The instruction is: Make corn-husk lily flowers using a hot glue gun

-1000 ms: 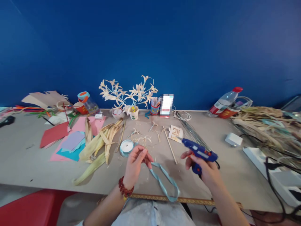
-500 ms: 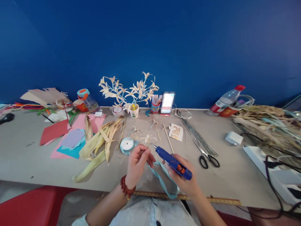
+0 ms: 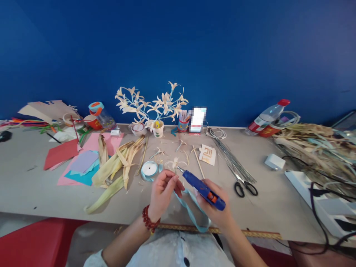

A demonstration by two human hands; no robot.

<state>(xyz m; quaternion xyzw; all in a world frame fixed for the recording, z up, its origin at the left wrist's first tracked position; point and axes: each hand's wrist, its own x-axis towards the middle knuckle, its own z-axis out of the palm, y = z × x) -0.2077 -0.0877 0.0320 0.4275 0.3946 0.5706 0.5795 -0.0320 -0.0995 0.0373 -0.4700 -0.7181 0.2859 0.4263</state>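
My left hand is closed in a pinch on the thin stem of a pale husk flower, whose petals spread just beyond my fingertips. A light blue ribbon hangs in a loop from beneath those fingers. My right hand is wrapped round a blue glue gun. Its metal nozzle points up and left, close to the base of the flower; I cannot tell if they touch. A spool of blue ribbon lies left of my left hand, beside some corn husks.
Scissors and thin wires lie to the right, near a power strip. Finished flower branches stand in a paper cup at the back. Coloured paper lies left; a bottle leans against the wall.
The view has shifted slightly. The glue gun's nozzle sits a little further left and higher, nearer the flower's base. Both hands keep their holds.
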